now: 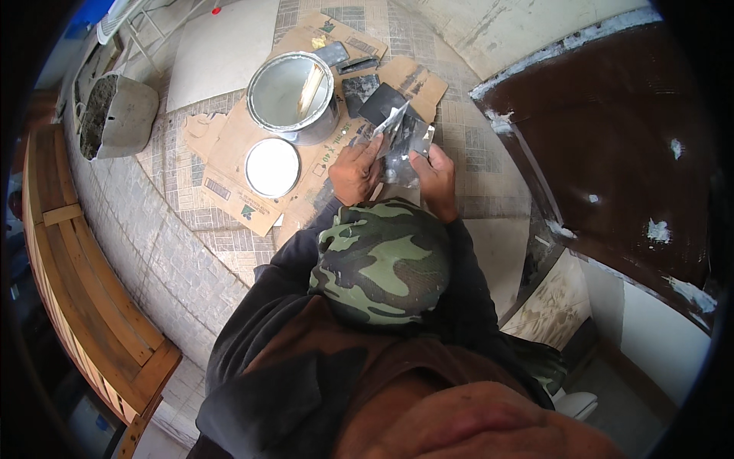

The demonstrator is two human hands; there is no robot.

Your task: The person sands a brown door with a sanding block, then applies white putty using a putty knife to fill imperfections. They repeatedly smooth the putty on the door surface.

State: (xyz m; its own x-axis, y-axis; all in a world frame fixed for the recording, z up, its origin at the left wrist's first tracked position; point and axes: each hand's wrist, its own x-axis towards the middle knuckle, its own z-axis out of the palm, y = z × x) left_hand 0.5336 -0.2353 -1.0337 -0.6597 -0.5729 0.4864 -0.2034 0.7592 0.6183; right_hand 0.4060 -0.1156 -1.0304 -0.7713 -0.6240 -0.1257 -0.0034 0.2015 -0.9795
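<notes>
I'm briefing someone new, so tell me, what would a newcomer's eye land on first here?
Probably the green camouflage cloth in the middle and the big dark brown panel with white patches at the right. Just above centre, the left hand and right hand hold thin metallic-looking pieces; up and left of them, an open bucket with a pale stick stands on cardboard.

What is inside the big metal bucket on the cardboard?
Inside the bucket, a pale wood-coloured stick leans toward the right side, and the inner wall looks greyish white. The patch of wall behind the stick is covered, so it cannot be seen.
</notes>
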